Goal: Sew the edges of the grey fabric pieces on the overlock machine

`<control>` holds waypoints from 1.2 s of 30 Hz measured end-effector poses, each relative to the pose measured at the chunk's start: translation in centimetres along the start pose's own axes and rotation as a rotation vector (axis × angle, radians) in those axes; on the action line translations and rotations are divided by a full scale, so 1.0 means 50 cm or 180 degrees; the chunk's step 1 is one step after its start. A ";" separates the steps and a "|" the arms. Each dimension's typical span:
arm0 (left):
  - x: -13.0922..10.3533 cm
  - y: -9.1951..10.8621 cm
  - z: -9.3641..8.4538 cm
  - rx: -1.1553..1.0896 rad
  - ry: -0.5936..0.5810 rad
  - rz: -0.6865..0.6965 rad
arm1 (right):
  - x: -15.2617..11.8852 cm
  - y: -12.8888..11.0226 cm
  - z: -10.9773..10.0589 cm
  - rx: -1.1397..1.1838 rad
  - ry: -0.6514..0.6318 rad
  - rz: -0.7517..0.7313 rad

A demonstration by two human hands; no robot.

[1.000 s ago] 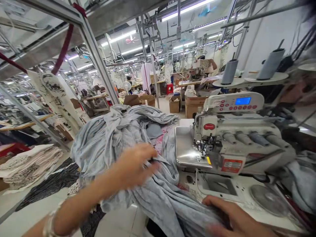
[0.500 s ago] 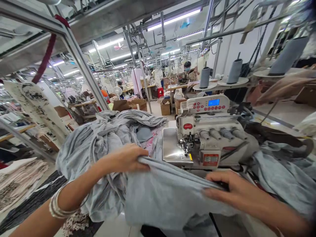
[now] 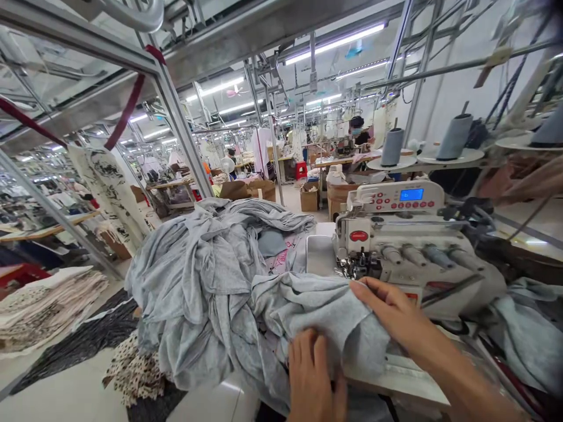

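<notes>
A grey knit fabric piece (image 3: 323, 313) lies bunched on the sewing machine bed, in front of the needle area (image 3: 357, 266). My right hand (image 3: 391, 313) rests on its right edge, fingers pointing toward the needle and pinching the cloth. Lower down, my left hand (image 3: 313, 375) presses flat on the near part of the same piece. The white overlock sewing machine (image 3: 409, 234) with a blue display stands just behind my right hand.
A big heap of grey garments (image 3: 206, 264) fills the table to the left. Leopard-print cloth (image 3: 132, 369) hangs below it. Thread cones (image 3: 392, 146) stand on a rack behind the machine. More grey cloth (image 3: 528, 328) lies at the right. Other workstations and people are far back.
Both hands brought the grey piece, held stretched in the air, down onto the machine bed. My left hand moved from the piece's left end to its near edge.
</notes>
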State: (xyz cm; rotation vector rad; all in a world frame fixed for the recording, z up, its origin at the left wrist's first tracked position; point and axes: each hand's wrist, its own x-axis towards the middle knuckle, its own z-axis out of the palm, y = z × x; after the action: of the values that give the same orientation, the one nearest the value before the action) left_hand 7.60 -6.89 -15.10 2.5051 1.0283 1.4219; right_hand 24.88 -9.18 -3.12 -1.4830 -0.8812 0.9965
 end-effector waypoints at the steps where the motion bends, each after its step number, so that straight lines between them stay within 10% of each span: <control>1: -0.006 -0.015 0.005 0.0106 0.0061 0.0042 | -0.004 0.000 -0.007 0.0084 0.0031 0.0050; 8: 0.002 -0.093 -0.035 0.0017 -0.0542 0.0529 | -0.014 0.003 -0.040 0.0636 0.0270 0.0307; 14: 0.034 -0.043 -0.001 0.0183 0.0627 0.0583 | -0.042 -0.044 -0.013 0.1032 0.0182 0.0558; 18: 0.042 -0.039 0.003 -0.0254 0.0755 0.0641 | -0.062 -0.077 -0.014 0.1092 0.0071 0.0600; 21: 0.040 -0.054 -0.045 -0.1162 0.0492 0.0538 | -0.068 -0.067 -0.046 0.0814 0.0099 0.0623; 25: 0.145 -0.053 -0.185 -0.1618 0.0298 -0.0811 | -0.084 0.007 -0.086 -0.0285 -0.0374 0.0369; 28: 0.312 -0.037 -0.245 -0.1790 -0.0709 -0.0948 | -0.098 0.088 -0.063 -0.0113 -0.0703 0.0494; 31: 0.434 -0.018 -0.204 -0.1824 -0.2442 -0.0804 | -0.094 0.150 -0.005 0.0240 -0.0736 0.0577; 34: 0.453 0.007 -0.130 -0.1830 -0.3692 -0.1067 | -0.075 0.158 0.046 -0.0434 -0.0012 -0.0026; 36: 0.434 0.023 -0.103 -0.1905 -0.3882 -0.1286 | -0.063 0.137 0.069 -0.0800 0.0556 -0.0487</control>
State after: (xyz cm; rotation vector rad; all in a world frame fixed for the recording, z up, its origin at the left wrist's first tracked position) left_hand 11.58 3.75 4.14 1.9276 0.6109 -0.0501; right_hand 20.56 -11.73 -9.75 -1.6575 -1.0031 0.6509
